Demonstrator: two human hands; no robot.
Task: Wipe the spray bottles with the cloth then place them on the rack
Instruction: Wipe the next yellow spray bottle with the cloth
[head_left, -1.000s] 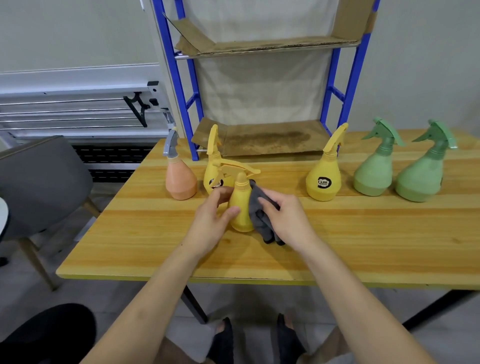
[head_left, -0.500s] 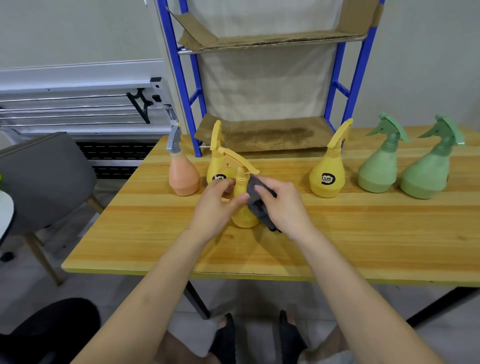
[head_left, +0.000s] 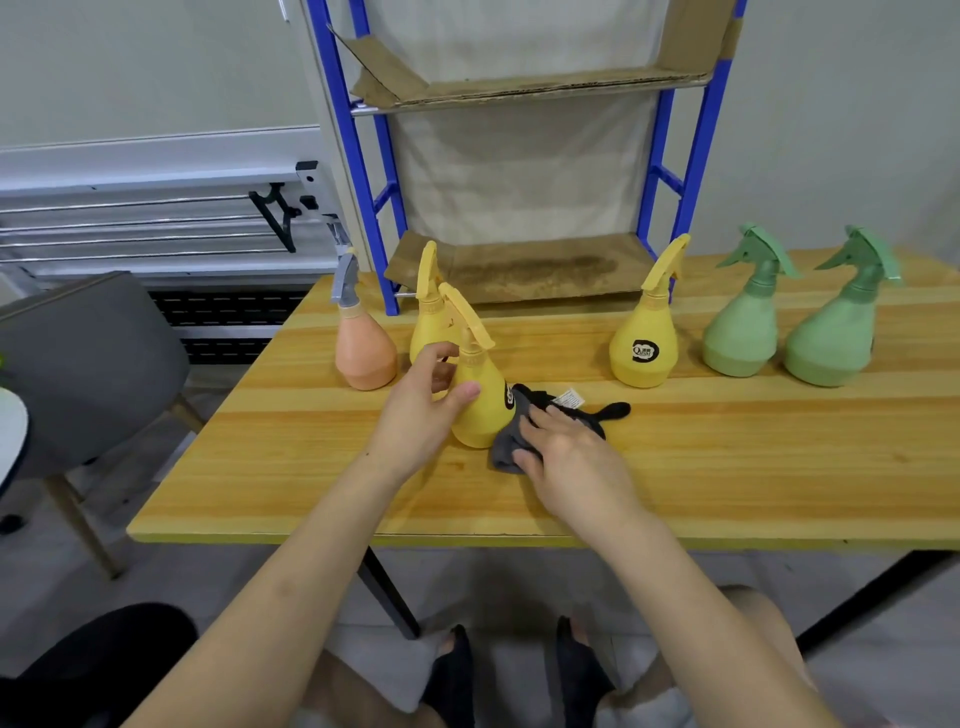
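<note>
On glossy wood, pear-shaped bottle (head_left: 480, 405), crumpled cloth (head_left: 524, 428)

three yellow spray bottles (head_left: 643, 353), two green bottles (head_left: 740, 338), one orange bottle (head_left: 363, 353), one cloth (head_left: 540, 415).

I can make out a round black logo with a large white "Q" on the yellow bottle (head_left: 644, 343) standing by the rack's right post, with smaller lettering under it that may read "Qizhi", though it is too small for me to be sure. The nearer bottle (head_left: 480, 402) shows only the edge of the same kind of black badge on its right side, nothing I can read. The cloth (head_left: 550, 421) carries a small white tag (head_left: 569, 399) with fine print I cannot read from here.
</note>
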